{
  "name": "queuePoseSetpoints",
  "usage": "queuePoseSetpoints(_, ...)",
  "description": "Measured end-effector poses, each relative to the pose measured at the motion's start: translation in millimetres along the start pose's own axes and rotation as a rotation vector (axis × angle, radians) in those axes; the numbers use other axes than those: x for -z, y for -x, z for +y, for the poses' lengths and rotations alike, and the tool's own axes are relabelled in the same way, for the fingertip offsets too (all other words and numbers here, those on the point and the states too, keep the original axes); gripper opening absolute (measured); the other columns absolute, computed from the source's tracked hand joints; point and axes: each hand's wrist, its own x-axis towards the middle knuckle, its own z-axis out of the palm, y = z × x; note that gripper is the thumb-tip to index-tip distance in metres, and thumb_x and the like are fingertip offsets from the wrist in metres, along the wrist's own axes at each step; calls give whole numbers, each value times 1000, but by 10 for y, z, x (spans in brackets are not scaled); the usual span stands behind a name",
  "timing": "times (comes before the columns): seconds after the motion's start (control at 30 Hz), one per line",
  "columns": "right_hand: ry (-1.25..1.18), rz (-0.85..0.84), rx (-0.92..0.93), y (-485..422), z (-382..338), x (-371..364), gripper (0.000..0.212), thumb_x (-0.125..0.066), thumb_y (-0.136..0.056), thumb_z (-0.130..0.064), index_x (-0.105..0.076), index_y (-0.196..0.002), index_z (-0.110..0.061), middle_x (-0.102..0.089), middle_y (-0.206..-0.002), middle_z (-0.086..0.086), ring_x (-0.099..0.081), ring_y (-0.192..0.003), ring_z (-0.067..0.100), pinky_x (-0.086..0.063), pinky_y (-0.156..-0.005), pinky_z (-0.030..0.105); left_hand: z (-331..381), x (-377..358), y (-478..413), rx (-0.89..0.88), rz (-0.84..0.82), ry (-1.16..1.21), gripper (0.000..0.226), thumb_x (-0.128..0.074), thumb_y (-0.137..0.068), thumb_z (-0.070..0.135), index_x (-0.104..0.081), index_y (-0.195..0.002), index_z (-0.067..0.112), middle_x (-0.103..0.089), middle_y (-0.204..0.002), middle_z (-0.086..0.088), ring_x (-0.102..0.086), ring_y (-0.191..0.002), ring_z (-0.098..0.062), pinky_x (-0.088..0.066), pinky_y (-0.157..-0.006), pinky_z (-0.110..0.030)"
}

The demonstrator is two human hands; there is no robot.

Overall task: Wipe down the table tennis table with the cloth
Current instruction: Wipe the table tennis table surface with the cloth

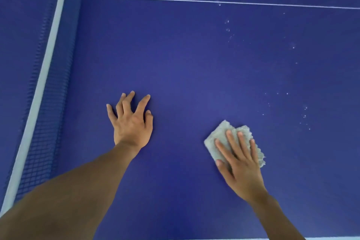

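Observation:
The blue table tennis table (194, 60) fills the view. A folded grey cloth (220, 134) lies flat on it at the lower right. My right hand (238, 161) presses down on the cloth with straight fingers spread over it. My left hand (131, 121) rests on the bare table surface to the left, fingers spread, holding nothing.
The net (44, 103) with its white top band (39, 87) runs diagonally along the left. A thin white centre line (214, 1) crosses the table at the top. Small white specks (304, 116) dot the surface on the right. The table's near white edge (331, 238) shows at the bottom right.

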Motion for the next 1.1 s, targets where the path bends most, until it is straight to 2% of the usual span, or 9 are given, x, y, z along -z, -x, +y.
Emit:
queuePoseSetpoints(0.13,-162,120,-705,-807,125,231,72,-20,-97,-61,-21,-165,-38,0,-176,-2,4,-161,28,9,-127,58,-12,-23,-15,-7,5,-21,52,-31,-100,45,-43,-150,36,-35,-159,-12,-24,-152,-33,-10,-123,-68)
queuePoseSetpoints(0.23,-245,149,-869,-1370,-119,232,74,-15,-96,-62,-10,-167,-39,10,-175,1,15,-160,28,17,-124,59,-25,-43,-22,-16,7,-27,52,-32,-100,45,-42,-151,36,-36,-160,-12,-25,-152,-34,-10,-122,-69)
queuePoseSetpoints(0.3,-138,91,-630,-1435,-432,110,68,-14,-100,-58,-9,-166,-38,6,-175,5,11,-160,34,14,-124,62,-29,-45,-26,-20,7,-34,52,-31,-101,45,-42,-151,36,-36,-160,-12,-25,-152,-35,-11,-122,-69)
queuePoseSetpoints(0.47,63,-88,394,-570,-741,-246,57,-36,-110,-47,-26,-165,-35,-12,-175,2,-9,-161,36,-10,-124,68,-25,-43,-29,-18,-6,-41,52,-30,-101,45,-40,-151,37,-35,-160,-11,-24,-152,-34,-10,-122,-69)
queuePoseSetpoints(0.6,85,-59,313,-387,-198,-42,56,-41,-107,-48,-33,-162,-39,-21,-173,1,-16,-160,34,-22,-119,71,-17,-46,-29,-16,13,-46,51,-31,-100,45,-41,-150,37,-35,-160,-10,-25,-152,-34,-10,-123,-68)
queuePoseSetpoints(0.73,-68,31,-404,-1144,89,211,70,-20,-100,-58,-23,-165,-35,-4,-176,0,-1,-161,33,1,-125,65,-15,-69,-23,-15,56,-37,50,-34,-100,43,-46,-148,37,-38,-157,-10,-30,-149,-34,-11,-123,-66)
queuePoseSetpoints(0.8,-108,35,-538,-1452,-67,224,72,-15,-99,-57,-15,-167,-34,4,-176,1,7,-161,34,5,-124,66,-10,-72,-24,-13,67,-33,49,-36,-101,41,-48,-148,36,-40,-157,-10,-32,-149,-34,-11,-124,-65)
queuePoseSetpoints(1.0,22,-133,400,-461,-980,-230,60,-39,-106,-46,-30,-164,-34,-5,-176,3,-1,-161,37,-11,-122,68,49,13,30,18,60,7,50,-36,-102,38,-53,-148,29,-43,-156,-13,-33,-149,-36,-12,-124,-65)
queuePoseSetpoints(1.1,29,-143,572,-13,-726,-286,60,-49,-103,-48,-34,-161,-38,-13,-175,-1,-10,-161,33,-14,-123,65,80,40,26,18,66,5,49,-40,-103,36,-55,-148,27,-43,-156,-14,-34,-149,-37,-12,-124,-65)
